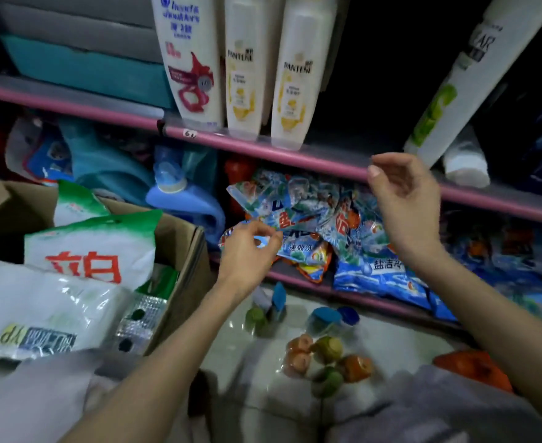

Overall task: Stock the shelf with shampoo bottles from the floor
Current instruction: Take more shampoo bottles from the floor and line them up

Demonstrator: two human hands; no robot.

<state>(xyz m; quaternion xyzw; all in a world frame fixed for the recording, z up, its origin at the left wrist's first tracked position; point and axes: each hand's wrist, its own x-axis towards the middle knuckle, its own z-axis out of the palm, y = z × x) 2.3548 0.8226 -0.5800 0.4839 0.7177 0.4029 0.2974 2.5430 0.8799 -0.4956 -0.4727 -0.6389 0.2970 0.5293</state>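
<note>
Three white shampoo bottles stand cap-down on the pink-edged shelf (295, 156): one with a red design (189, 59) and two with yellow labels (242, 68) (295, 78). A white bottle with green marks (464, 81) leans at the shelf's right. On the floor stand bottles seen from above by their coloured caps: green and blue (263, 314), orange and green (327, 359). My left hand (247, 251) hovers low with loosely curled fingers in front of the detergent bags, holding nothing I can see. My right hand (403, 206) is raised before the shelf edge, fingers relaxed and empty.
Blue detergent bags (327, 225) fill the lower shelf. A cardboard box (180, 247) at left holds green-and-white powder bags (97, 247) and wrapped packs. A blue jug (183, 199) sits behind it. An orange object (474, 369) lies on the pale floor at right.
</note>
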